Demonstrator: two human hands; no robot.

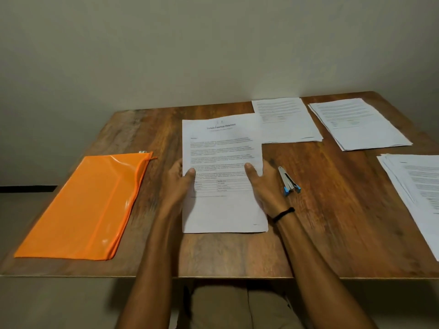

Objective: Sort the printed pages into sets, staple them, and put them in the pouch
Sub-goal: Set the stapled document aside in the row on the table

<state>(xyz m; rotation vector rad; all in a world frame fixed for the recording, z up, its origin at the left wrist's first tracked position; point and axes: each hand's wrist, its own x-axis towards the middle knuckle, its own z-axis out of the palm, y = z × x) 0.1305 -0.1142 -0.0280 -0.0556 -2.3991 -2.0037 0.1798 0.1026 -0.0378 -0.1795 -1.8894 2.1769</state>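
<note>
1. Left hand (179, 176) and right hand (263, 184) each pinch a side edge of the held set (223, 150). Thumbs lie on the printed face, and the other fingers are hidden behind the paper. A grip on both sides likely serves to square the sheets before stapling.
2. The held set is centre table, straight in front of the person, title page up. Its top edge overlaps the view of the middle stack (287, 124). Cannot tell if its lower edge rests on the table (320, 198) or is just above it.
3. The stapler (288, 182) lies flat just beside the right hand, not touching it. Probably parked there for a quick grab by that hand.
4. The pouch (95, 203), orange with a zip, lies flat on the left, well apart from the paper. Cannot tell whether the zip is open. It looks kept aside as the drop-off for finished sets.
5. Source piles are on the right: middle stack at the back, far-right stack (358, 124) beside it, near-right stack (418, 186) at the frame edge. They are kept apart from each other, likely one pile per page so sets can be collated.
6. Black wristband (282, 213) on the right wrist.
7. Judgement: sorting of this set looks done and the staple is not yet in.
</note>
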